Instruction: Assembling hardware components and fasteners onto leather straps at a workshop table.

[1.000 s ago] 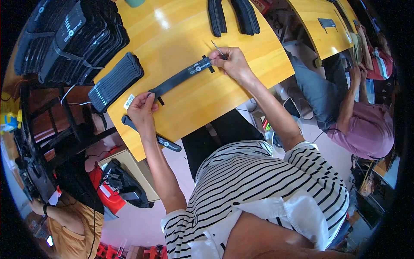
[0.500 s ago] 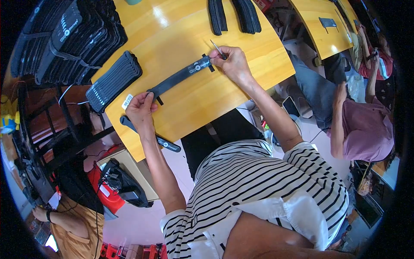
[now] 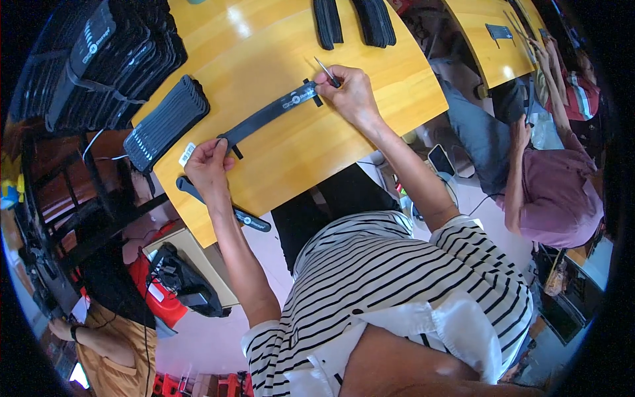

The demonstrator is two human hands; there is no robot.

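A black strap (image 3: 264,120) with printed white lettering is stretched over the yellow table, a short dark crosspiece near each end. My left hand (image 3: 209,171) pinches its left end. At the other end, my right hand (image 3: 350,94) grips the strap with thumb and finger. That same hand also holds a thin pointed metal tool (image 3: 325,69), its tip pointing up and left; its exact kind is unclear. Beside my left hand lies a white label (image 3: 188,154). Another black strap (image 3: 251,220) lies by the table's near left edge, partly hidden under my left forearm.
The yellow table (image 3: 291,159) bears a pile of dark straps (image 3: 165,122) at left and two black bundles (image 3: 374,23) at the far side. A tall stack of black straps (image 3: 119,59) stands at far left. Co-workers sit at right and lower left; one wears a purple shirt (image 3: 559,198).
The whole view has shifted slightly, with the table and hands a little further left. Both hands keep their hold on the strap, and the pointed tool stays in my right hand.
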